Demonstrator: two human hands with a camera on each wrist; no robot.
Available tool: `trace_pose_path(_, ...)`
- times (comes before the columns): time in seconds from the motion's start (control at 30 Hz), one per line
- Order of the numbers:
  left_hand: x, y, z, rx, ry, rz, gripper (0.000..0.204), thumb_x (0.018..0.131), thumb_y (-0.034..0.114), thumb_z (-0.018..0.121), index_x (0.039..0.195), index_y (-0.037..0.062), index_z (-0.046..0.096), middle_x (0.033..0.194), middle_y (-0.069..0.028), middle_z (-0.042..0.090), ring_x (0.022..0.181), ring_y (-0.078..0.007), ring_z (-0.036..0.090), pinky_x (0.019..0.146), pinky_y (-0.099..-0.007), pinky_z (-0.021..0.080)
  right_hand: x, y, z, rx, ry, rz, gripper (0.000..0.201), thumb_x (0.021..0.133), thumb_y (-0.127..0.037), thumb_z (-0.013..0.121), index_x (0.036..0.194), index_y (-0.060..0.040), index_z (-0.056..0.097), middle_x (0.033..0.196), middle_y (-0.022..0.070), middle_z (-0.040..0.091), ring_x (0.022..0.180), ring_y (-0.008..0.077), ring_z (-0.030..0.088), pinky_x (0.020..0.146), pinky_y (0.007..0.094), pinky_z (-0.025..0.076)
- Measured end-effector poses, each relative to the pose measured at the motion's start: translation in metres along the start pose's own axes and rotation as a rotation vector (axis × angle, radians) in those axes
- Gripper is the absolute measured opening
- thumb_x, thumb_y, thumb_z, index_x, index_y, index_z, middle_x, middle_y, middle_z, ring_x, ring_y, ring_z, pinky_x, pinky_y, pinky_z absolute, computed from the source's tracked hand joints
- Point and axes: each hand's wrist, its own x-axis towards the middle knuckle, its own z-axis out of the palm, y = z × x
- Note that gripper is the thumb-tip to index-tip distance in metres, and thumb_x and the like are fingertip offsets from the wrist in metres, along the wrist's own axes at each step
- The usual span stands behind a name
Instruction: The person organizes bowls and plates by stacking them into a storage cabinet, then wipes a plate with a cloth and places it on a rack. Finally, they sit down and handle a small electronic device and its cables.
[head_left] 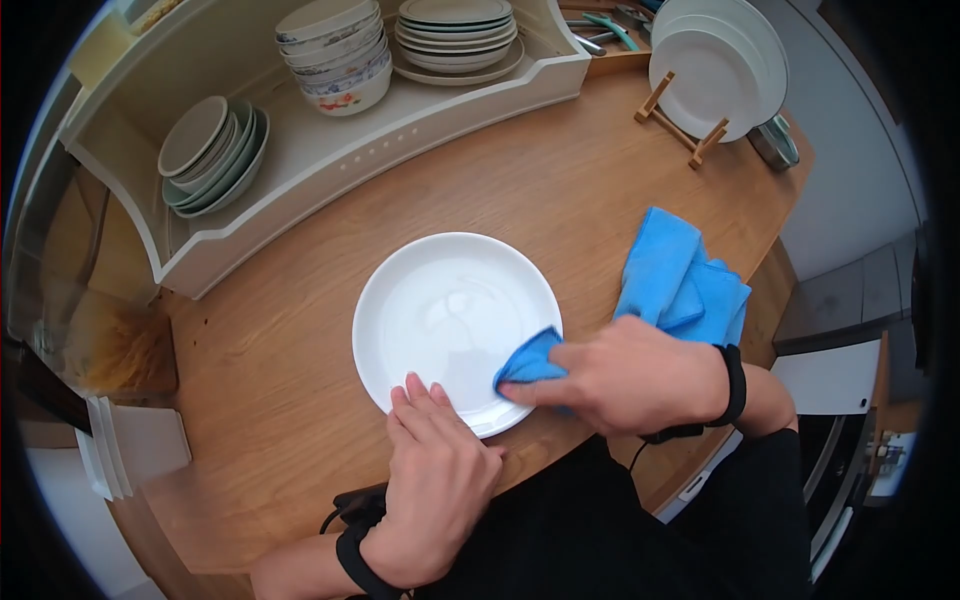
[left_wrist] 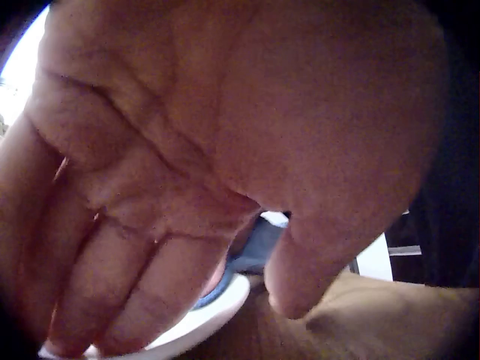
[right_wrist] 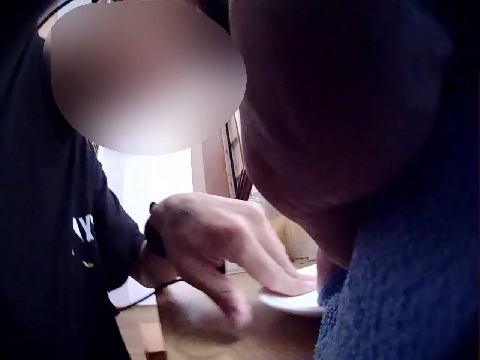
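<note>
A round white plate (head_left: 440, 300) lies on the wooden table in the head view. The left hand (head_left: 438, 480) rests its fairly straight fingers on the plate's near rim, with its thumb off to the side. In the right wrist view those fingers (right_wrist: 281, 283) press on top of the plate, the thumb lower and outside it. A blue cloth (head_left: 530, 360) is gripped by the right hand (head_left: 640, 375), its bunched end against the plate's right inner edge. Blue fabric (right_wrist: 405, 292) fills the lower right of the right wrist view.
Another blue cloth (head_left: 665, 270) lies folded beyond the right hand. White plates (head_left: 700, 85) stand in a wooden rack (head_left: 683, 135) at the back right. A cream shelf (head_left: 350, 165) along the back bears stacked bowls (head_left: 345, 70) and dishes. White containers (head_left: 150, 445) sit at left.
</note>
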Motion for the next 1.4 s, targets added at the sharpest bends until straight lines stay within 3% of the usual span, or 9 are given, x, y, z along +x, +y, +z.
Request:
trace_pose_path(0.07, -0.009, -0.001, -0.013, -0.06, -0.107, 0.081, 0.077, 0.093, 0.048, 0.059, 0.124, -0.0223, 0.056, 0.123, -0.0441, 0.057, 0.114, -0.0505, 0.061, 0.102, -0.0487, 0.05, 0.005, 0.005, -0.007, -0.059, -0.004, 0.095, 0.054, 0.086, -0.011, 0.059, 0.14, -0.014, 0.057, 0.091, 0.0184, 0.067, 0.075, 0.0362, 0.07, 0.061, 0.0448, 0.056)
trace_pose_path(0.23, -0.021, -0.011, -0.035, -0.454, 0.113, 0.566, 0.064, 0.092, 0.036, 0.061, 0.131, -0.0143, 0.054, 0.135, -0.0287, 0.056, 0.126, -0.0389, 0.054, 0.11, -0.0443, 0.041, 0.025, 0.03, -0.008, -0.275, 0.251, 0.246, 0.051, 0.087, -0.008, 0.056, 0.137, -0.0167, 0.061, 0.097, 0.017, 0.067, 0.078, 0.0333, 0.07, 0.062, 0.0432, 0.056)
trace_pose_path(0.33, -0.024, -0.014, -0.042, -0.463, 0.148, 0.425, 0.055, 0.09, 0.032, 0.065, 0.125, -0.0111, 0.059, 0.131, -0.026, 0.058, 0.121, -0.0368, 0.056, 0.105, -0.0424, 0.044, 0.035, 0.034, -0.01, -0.318, 0.3, 0.219, 0.059, 0.083, -0.004, 0.061, 0.139, -0.0223, 0.058, 0.094, 0.0132, 0.064, 0.072, 0.0338, 0.067, 0.061, 0.0427, 0.053)
trace_pose_path(0.4, -0.018, -0.022, -0.039, -0.319, 0.094, 0.325, 0.073, 0.091, 0.042, 0.065, 0.128, -0.0196, 0.053, 0.131, -0.0362, 0.056, 0.125, -0.0453, 0.056, 0.106, -0.0488, 0.046, 0.039, 0.033, -0.011, -0.322, 0.276, 0.213, 0.06, 0.082, -0.004, 0.061, 0.14, -0.02, 0.058, 0.095, 0.0132, 0.064, 0.072, 0.0337, 0.067, 0.061, 0.0424, 0.053)
trace_pose_path(0.5, -0.021, -0.016, -0.025, -0.139, -0.025, 0.013, 0.062, 0.09, 0.029, 0.064, 0.127, -0.02, 0.054, 0.132, -0.0378, 0.055, 0.124, -0.047, 0.055, 0.105, -0.0488, 0.046, 0.044, 0.03, -0.014, -0.325, 0.239, 0.196, 0.06, 0.081, -0.005, 0.062, 0.14, -0.0136, 0.057, 0.095, 0.0137, 0.065, 0.072, 0.0335, 0.067, 0.062, 0.042, 0.054)
trace_pose_path(0.67, -0.016, -0.007, -0.012, -0.029, 0.009, 0.016, 0.047, 0.083, 0.011, 0.059, 0.118, -0.0214, 0.061, 0.122, -0.0419, 0.059, 0.115, -0.0516, 0.06, 0.101, -0.0529, 0.049, 0.06, 0.021, 0.001, -0.271, 0.236, 0.138, 0.062, 0.08, -0.005, 0.059, 0.14, 0.0044, 0.051, 0.088, 0.0174, 0.066, 0.07, 0.0336, 0.068, 0.063, 0.0422, 0.055)
trace_pose_path(0.9, -0.012, -0.002, -0.012, -0.003, 0.003, 0.031, 0.044, 0.08, 0.007, 0.058, 0.114, -0.0206, 0.065, 0.117, -0.0438, 0.061, 0.111, -0.0548, 0.062, 0.096, -0.0558, 0.051, 0.075, -0.011, 0.004, -0.088, 0.069, -0.19, 0.062, 0.083, -0.01, 0.062, 0.141, 0.0048, 0.047, 0.083, 0.0152, 0.064, 0.067, 0.0345, 0.067, 0.058, 0.0438, 0.054)
trace_pose_path(1.2, -0.009, -0.004, -0.009, 0.039, -0.004, 0.1, 0.043, 0.085, 0.013, 0.061, 0.109, -0.022, 0.066, 0.106, -0.0463, 0.062, 0.1, -0.0576, 0.064, 0.088, -0.0538, 0.055, 0.075, -0.002, 0.0, -0.362, 0.2, -0.169, 0.051, 0.092, -0.015, 0.055, 0.142, -0.0242, 0.056, 0.085, 0.0111, 0.062, 0.062, 0.0271, 0.066, 0.053, 0.0375, 0.052)
trace_pose_path(1.4, -0.008, -0.004, -0.008, 0.048, -0.014, 0.085, 0.056, 0.094, 0.032, 0.061, 0.107, -0.0222, 0.066, 0.101, -0.0464, 0.063, 0.1, -0.0555, 0.064, 0.082, -0.0502, 0.057, 0.081, 0.032, -0.027, -0.415, 0.244, -0.004, 0.06, 0.088, -0.005, 0.055, 0.144, -0.0281, 0.054, 0.087, 0.013, 0.064, 0.069, 0.0284, 0.067, 0.054, 0.04, 0.051)
